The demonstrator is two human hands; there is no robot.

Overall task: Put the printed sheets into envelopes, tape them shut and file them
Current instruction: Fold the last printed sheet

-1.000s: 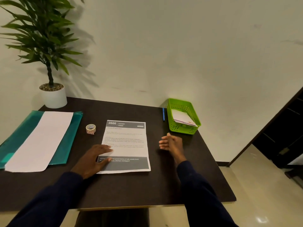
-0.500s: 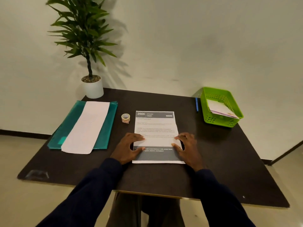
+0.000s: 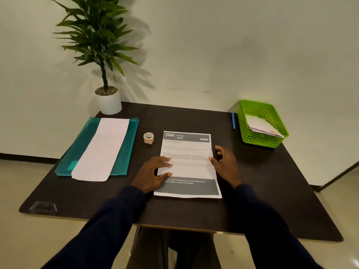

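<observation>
Left grip: left hand (image 3: pixel 151 174) apart, fingers and thumb pressing the printed sheet (image 3: pixel 187 150) at its left edge.
Right grip: right hand (image 3: pixel 225 164) apart, thumb at the right edge, fingers loose beside it.
Sheet: flat, mid-worktop (image 3: pixel 272 181).
Advice: match the edges before creasing, and fold narrow enough for the envelope (image 3: pixel 101 148) at left.
Change: the right hand has slid up and outward; the sheet has not moved.

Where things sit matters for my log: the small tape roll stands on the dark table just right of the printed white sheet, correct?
Not quite. In the head view the small tape roll stands on the dark table just left of the printed white sheet, between it and the teal plastic folder.
</observation>
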